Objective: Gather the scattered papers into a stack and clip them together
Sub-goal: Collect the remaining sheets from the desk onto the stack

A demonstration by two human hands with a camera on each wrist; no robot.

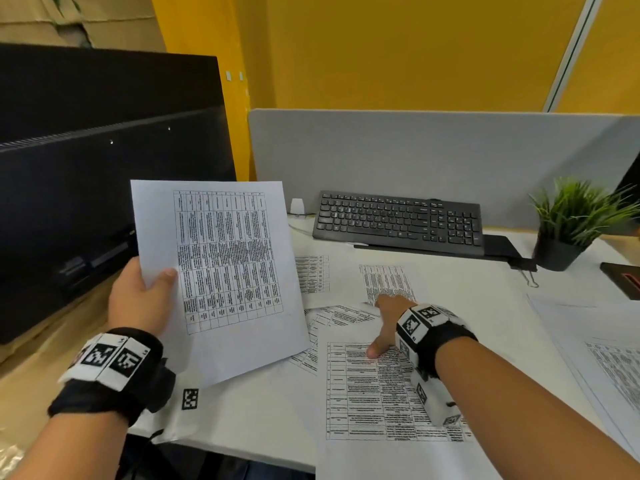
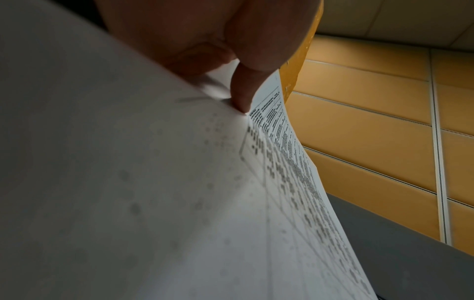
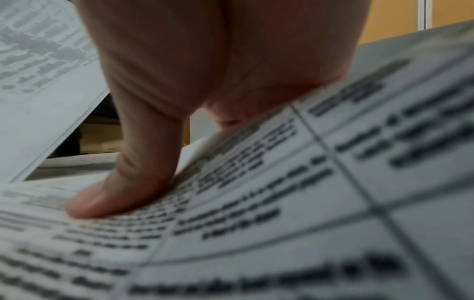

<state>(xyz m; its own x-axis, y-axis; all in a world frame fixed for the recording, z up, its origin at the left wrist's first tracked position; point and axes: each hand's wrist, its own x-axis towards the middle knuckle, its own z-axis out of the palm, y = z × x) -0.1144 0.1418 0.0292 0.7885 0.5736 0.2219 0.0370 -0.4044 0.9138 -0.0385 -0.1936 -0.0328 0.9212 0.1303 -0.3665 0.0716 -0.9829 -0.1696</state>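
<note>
We find the left hand [image 1: 138, 299] holding a printed sheet [image 1: 221, 271] raised off the bench [image 1: 259, 410], thumb on its face and the other fingers behind it, pinching the left edge. In the left wrist view the sheet bows away below the thumb, so we judge it light, limp and prone to curl. The right hand [image 1: 388, 323] lies on the loose papers [image 1: 374, 393], thumb spread and pressing the nearest page; its other fingers [image 3: 231, 119] are mostly hidden past the page's lifted edge, so whether they curl under it we cannot tell. More sheets overlap just beyond and right of those fingers. We judge they slide easily: take each by a free edge. A binder clip [image 1: 526, 271] rests well beyond the right fingers, near the plant [image 1: 571, 220].
</note>
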